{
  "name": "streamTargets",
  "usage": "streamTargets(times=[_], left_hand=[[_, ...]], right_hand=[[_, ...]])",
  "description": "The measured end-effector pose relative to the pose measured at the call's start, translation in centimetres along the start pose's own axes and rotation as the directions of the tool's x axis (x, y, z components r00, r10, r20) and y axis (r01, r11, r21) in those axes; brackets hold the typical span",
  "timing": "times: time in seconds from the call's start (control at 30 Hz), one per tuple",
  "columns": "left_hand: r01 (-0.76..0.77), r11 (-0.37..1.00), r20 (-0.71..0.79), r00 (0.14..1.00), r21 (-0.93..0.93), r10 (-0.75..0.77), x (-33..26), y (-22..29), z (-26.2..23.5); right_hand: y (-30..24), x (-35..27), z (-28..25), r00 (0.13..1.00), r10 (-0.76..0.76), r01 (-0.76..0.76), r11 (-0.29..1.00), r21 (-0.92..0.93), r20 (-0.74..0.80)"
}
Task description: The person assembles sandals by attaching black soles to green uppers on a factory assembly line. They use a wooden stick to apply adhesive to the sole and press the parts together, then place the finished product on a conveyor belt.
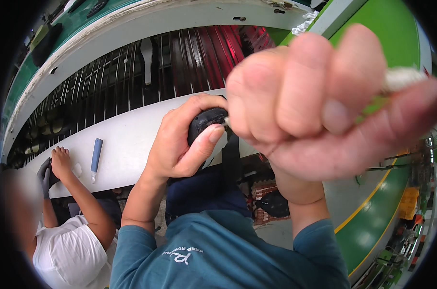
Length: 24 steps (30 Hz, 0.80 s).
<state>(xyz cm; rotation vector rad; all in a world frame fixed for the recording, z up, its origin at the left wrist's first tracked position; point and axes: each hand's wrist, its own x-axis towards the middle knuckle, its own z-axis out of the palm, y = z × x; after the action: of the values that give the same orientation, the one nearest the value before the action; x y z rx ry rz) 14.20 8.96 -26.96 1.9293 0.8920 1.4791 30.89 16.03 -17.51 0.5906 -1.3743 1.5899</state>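
Observation:
My left hand point(180, 137) is wrapped round a black rounded piece point(206, 124) that looks like the end of a shoe. The thumb lies across its near side, where a small whitish bit shows at its edge. Close to the camera and a little blurred, my right hand point(314, 101) is curled with the fingers folded in. A pale, whitish cord-like piece point(404, 79) sticks out between its thumb and fingers. The right fist hides the far side of the black piece, and I cannot tell whether the two touch.
A white worktop point(127, 130) runs before me, with a blue-handled tool point(97, 154) on it. Beyond lies a conveyor of metal rods point(119, 74) carrying a pale, strap-shaped piece point(147, 58). At left a co-worker in a white shirt point(71, 250) works, one hand in a dark glove.

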Motion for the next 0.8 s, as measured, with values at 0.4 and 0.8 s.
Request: streamTargets(times=[0.4, 0.8], left_hand=[[0.021, 1.000, -0.080, 0.997, 0.009, -0.020, 0.0, -0.6, -0.1], [0.000, 1.000, -0.055, 0.999, 0.021, 0.001, 0.3, -1.3, -0.4]], right_hand=[[1.6, 0.2, -3.3, 0.987, 0.092, -0.100, 0.993, 0.056, 0.135], [1.6, 0.2, -1.6, 0.993, 0.107, -0.103, 0.991, -0.080, 0.052]])
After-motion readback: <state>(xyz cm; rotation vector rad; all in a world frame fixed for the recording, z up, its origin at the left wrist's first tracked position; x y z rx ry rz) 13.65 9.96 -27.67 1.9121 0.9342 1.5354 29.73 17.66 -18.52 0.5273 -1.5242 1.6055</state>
